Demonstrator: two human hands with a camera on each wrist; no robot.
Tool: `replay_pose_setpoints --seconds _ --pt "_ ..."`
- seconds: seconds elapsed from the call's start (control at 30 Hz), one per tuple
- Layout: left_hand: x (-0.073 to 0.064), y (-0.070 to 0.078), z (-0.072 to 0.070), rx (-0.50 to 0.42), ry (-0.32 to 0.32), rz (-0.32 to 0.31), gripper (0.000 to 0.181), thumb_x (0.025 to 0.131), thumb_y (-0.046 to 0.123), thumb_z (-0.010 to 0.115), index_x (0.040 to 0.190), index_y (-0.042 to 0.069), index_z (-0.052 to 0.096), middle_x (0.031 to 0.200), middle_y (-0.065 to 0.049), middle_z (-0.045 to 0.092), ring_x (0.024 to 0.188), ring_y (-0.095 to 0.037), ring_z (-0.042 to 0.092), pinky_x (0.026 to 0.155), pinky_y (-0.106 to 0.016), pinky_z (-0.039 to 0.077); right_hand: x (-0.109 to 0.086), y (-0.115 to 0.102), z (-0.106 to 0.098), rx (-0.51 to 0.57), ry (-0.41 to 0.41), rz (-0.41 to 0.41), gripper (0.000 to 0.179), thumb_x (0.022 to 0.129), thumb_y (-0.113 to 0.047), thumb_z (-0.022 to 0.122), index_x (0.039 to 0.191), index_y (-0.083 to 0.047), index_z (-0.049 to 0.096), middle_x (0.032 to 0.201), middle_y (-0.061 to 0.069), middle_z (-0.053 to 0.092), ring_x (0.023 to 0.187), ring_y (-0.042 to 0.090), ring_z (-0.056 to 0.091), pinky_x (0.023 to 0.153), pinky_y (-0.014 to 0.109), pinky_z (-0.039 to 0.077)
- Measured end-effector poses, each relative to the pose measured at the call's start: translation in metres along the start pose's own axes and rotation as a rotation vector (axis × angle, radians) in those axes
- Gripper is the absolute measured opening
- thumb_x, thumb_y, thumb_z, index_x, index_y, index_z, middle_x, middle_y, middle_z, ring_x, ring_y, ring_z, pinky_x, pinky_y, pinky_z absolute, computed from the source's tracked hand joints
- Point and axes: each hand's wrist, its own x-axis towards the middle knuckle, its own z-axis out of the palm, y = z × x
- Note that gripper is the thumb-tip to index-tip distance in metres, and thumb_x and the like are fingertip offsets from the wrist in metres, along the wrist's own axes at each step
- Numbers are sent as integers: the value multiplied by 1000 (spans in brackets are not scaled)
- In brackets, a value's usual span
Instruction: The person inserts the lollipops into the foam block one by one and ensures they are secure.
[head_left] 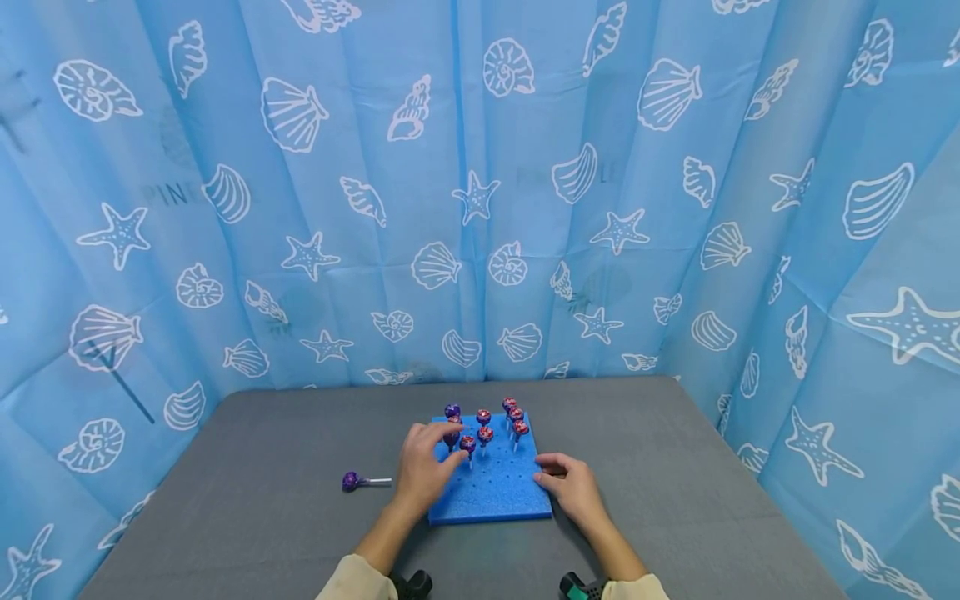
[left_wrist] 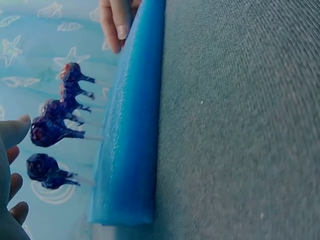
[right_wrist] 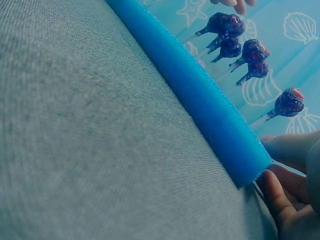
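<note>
Several wrapped lollipops (head_left: 485, 435) stand by their white sticks in a blue foam board (head_left: 491, 498) dotted with small holes. My left hand (head_left: 422, 471) hovers over the board's left side, thumb and fingers apart around the purple and red lollipops there. In the left wrist view, its thumb tip comes right beside a dark purple lollipop (left_wrist: 47, 131), and nothing is gripped. At the board's right edge, my right hand (head_left: 576, 493) holds the foam between thumb and fingers, as the right wrist view shows at the corner.
One purple lollipop (head_left: 350, 481) lies on the grey cloth-covered table (head_left: 300, 533), left of the board, its stick pointing right. Behind and beside the table hangs a blue curtain (head_left: 517, 208) with white shell and starfish prints.
</note>
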Motion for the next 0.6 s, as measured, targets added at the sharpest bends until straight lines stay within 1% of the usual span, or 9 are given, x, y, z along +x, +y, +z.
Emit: replay_pose_setpoints --seconds 0.07,0.17,0.27,0.37,0.5,0.6 --pt "0 -2 -3 -22 20 8 36 76 17 85 109 16 72 110 4 68 96 -15 53 80 -41 45 0 0 0 -2 -4 -2 22 84 -2 74 105 -4 71 98 5 69 87 19 62 77 34 52" --pt "-1 -4 -9 -43 42 -4 35 74 14 86 107 15 72 110 3 68 100 -18 54 83 -44 45 0 0 1 4 -9 4 22 84 -2 74 105 -4 71 97 5 68 87 19 62 77 33 52" --pt "-3 -7 -15 -57 48 -22 35 74 13 86 106 14 72 111 2 67 103 -20 55 86 -46 44 0 0 0 4 -10 -1 22 84 -2 74 106 -3 71 97 5 68 87 19 62 76 34 52" --pt "-6 -14 -21 -60 48 -29 33 74 12 85 104 13 72 111 1 67 104 -21 55 87 -46 44 0 0 0 0 -10 -4 22 84 -2 73 106 -3 71 97 5 68 87 19 62 77 34 52" --pt "-10 -22 -30 -47 49 -47 31 75 11 85 102 15 72 108 3 67 103 -19 55 85 -46 45 0 1 0 2 -7 -15 22 84 -2 73 106 -4 71 97 5 68 87 18 62 77 32 52" --pt "-11 -26 -37 -51 57 -61 30 75 9 85 101 15 72 107 2 68 102 -20 56 85 -47 45 0 1 0 11 -4 -22 22 84 -1 73 105 -4 72 97 5 69 87 18 62 76 31 52"
